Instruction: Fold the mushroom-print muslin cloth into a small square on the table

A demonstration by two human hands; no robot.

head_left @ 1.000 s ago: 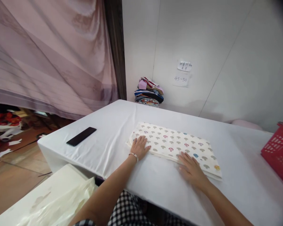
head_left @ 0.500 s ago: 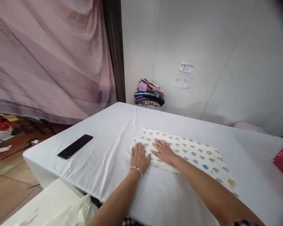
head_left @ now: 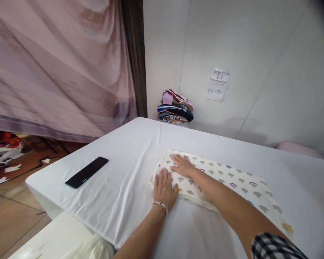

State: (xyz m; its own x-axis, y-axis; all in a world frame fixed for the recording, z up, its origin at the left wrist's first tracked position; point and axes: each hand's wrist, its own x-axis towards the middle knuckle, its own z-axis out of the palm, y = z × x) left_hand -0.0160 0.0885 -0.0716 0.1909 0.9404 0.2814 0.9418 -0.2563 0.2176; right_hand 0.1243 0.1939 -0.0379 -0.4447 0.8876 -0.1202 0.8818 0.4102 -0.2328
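Observation:
A folded white cloth (head_left: 218, 172) printed with grey, red, blue and yellow mushrooms lies flat on the white-covered table. My left hand (head_left: 165, 187), with a silver bangle at the wrist, rests on the cloth's near left corner, fingers spread. Farther back, my right hand (head_left: 183, 166) lies palm down on its left part, fingers apart. Neither hand grips anything. The right forearm crosses over the cloth and hides some of its near side.
A black phone (head_left: 86, 172) lies on the left of the table (head_left: 118, 154). Behind the far edge stands a stack of folded fabrics (head_left: 175, 108) against the white wall. A pink curtain (head_left: 62, 72) hangs at left. A pale surface (head_left: 54, 237) sits at the near left.
My right hand has slid toward the far left edge of the cloth. The left hand stays at the near corner. The view has shifted slightly.

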